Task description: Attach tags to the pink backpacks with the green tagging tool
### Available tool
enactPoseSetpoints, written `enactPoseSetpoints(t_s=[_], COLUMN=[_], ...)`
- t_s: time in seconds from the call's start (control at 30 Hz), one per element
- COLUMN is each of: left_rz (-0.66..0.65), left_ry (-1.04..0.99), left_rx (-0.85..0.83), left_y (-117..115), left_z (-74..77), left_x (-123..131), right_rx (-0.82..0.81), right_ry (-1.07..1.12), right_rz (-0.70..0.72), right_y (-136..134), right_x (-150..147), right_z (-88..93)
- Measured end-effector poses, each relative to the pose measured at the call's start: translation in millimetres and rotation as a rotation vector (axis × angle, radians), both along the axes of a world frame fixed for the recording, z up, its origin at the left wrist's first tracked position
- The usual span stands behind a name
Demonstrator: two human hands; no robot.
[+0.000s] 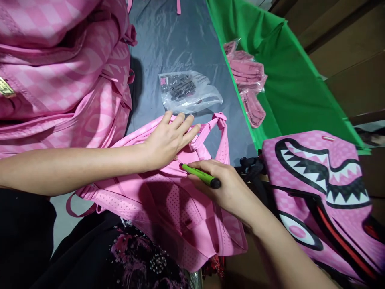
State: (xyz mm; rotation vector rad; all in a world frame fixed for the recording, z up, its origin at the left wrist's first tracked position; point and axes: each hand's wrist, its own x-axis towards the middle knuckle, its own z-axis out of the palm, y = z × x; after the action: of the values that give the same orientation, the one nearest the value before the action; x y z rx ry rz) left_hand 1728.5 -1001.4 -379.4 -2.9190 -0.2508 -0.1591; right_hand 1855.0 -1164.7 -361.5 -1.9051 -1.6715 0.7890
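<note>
A pink backpack (126,192) lies on the table edge and over my lap, its dotted mesh straps and back panel facing up. Fingers spread, my left hand (168,140) rests flat on the upper part of the bag. My right hand (219,180) grips a bright green marker (200,174) with a black end. The marker's dark tip is at the bag's fabric, just below my left hand; whether it touches cannot be made out. Beyond the bag lies a clear plastic bag (192,92) with small dark items inside.
Several pink checkered backpacks (99,72) are piled at the left on the grey table cover (168,36). Pink straps in clear wrap (246,72) lie against a green cloth bin (300,88). A pink bag with a shark mouth (319,172) stands at right, below cardboard boxes (351,52).
</note>
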Motion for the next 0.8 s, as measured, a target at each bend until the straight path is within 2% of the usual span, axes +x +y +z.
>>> enactPoseSetpoints(t_s=[0.2, 0.37, 0.53, 0.73, 0.8], left_rz=[0.017, 0.015, 0.016, 0.017, 0.008], left_ry=[0.017, 0.026, 0.029, 0.032, 0.022], left_rx=[-0.02, -0.065, -0.068, -0.039, -0.017], left_y=[-1.2, -1.8, -0.7, 1.3, 1.5], left_z=[2.7, 4.3, 4.9, 3.9, 2.8], left_x=[0.7, 1.7, 1.7, 2.1, 1.7], right_rx=[-0.007, 0.123, 0.127, 0.108, 0.113], right_ry=[0.041, -0.007, -0.112, -0.095, -0.107], right_rz=[-0.037, 0.083, 0.187, 0.23, 0.206], right_y=[-2.0, 4.6, 13.1, 19.1, 18.8], right_x=[1.8, 1.9, 4.2, 6.8, 7.3], right_z=[-5.9, -6.7, -0.5, 3.4, 3.0])
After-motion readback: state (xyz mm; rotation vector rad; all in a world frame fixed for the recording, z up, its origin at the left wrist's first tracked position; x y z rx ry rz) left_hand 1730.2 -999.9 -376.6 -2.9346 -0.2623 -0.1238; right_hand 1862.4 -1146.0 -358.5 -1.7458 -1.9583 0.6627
